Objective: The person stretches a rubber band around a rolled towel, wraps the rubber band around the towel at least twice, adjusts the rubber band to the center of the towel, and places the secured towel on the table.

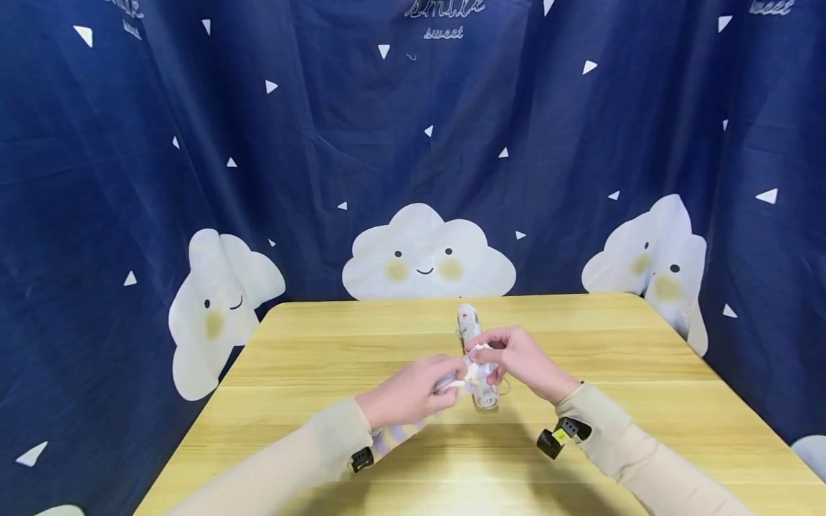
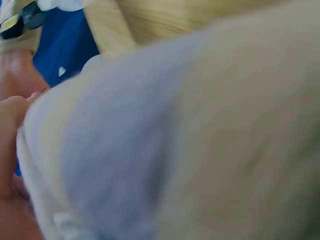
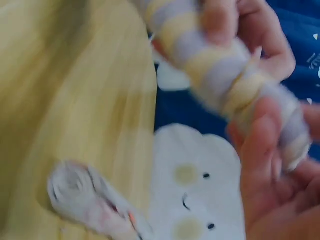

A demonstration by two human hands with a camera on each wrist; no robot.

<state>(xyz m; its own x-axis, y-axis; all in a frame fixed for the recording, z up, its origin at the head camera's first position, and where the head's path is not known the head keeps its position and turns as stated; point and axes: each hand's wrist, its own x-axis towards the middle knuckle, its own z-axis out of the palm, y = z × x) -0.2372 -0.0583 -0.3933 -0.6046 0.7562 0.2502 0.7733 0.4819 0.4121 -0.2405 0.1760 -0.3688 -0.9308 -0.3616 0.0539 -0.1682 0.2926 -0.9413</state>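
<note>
A rolled-up towel [image 3: 200,55] with lilac and yellow stripes hangs over the table, held by both hands. My left hand [image 1: 416,387] grips it along its length, the roll passing under the wrist. At the far end, my right hand [image 1: 525,362] pinches the roll between thumb and fingers, near where a fold of cloth [image 3: 245,90] shows on its surface. The striped towel [image 2: 125,130] fills most of the left wrist view, blurred. Beneath the hands lies a second roll [image 1: 467,322], whitish with small prints; its near end shows a spiral.
A light wooden table [image 1: 335,330] stretches under both arms. Behind it hangs a dark blue curtain [image 1: 361,143] with white clouds and triangles. Dark camera straps sit on the left wrist [image 1: 362,459] and right wrist [image 1: 563,436]. A loose thread [image 1: 506,388] lies beside the whitish roll.
</note>
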